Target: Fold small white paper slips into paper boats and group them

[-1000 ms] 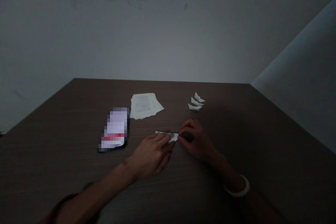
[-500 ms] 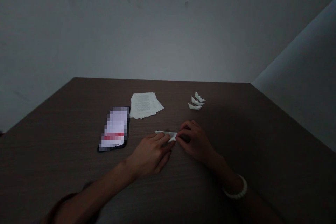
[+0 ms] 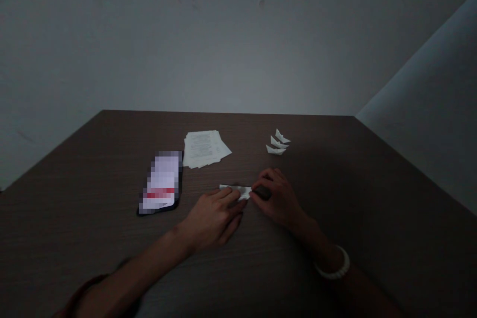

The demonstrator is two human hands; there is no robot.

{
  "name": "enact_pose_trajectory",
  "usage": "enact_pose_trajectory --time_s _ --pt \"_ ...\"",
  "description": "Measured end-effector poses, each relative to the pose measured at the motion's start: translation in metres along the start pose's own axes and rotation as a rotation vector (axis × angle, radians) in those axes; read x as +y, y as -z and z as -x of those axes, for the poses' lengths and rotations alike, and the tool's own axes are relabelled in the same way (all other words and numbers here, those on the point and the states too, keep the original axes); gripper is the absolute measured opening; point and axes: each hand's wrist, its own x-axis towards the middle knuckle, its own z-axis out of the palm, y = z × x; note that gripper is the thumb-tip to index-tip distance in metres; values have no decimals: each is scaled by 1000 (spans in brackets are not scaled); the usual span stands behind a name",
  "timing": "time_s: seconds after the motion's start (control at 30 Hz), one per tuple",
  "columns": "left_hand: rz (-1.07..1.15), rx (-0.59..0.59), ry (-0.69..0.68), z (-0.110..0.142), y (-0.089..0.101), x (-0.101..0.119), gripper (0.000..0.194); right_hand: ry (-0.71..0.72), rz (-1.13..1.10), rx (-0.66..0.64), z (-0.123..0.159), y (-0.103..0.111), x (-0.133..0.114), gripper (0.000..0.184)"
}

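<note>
A small folded white paper (image 3: 235, 191) lies flat on the dark wooden table (image 3: 335, 198). My left hand (image 3: 214, 218) rests on its near left part, fingers stretched flat and pressing it down. My right hand (image 3: 278, 198) is at the paper's right end, fingers curled and pinching that end. A white bracelet (image 3: 335, 266) is on my right wrist. Much of the paper is hidden under my fingers.
A stack of printed sheets (image 3: 204, 148) lies behind the hands. Three small folded paper boats (image 3: 278, 142) sit at the back right. A phone (image 3: 161, 182) with a lit screen lies to the left. Walls close off the table's far and right sides.
My right fingertips shifted slightly along the paper's right end. The left hand stayed pressed on the paper; the view moved a little.
</note>
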Motion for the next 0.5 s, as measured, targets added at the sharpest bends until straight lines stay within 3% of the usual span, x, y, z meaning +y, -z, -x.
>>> enact_pose_trajectory --time_s 0.5 --pt "37 12 31 1 -1 -2 22 14 -19 -2 1 -2 -5 21"
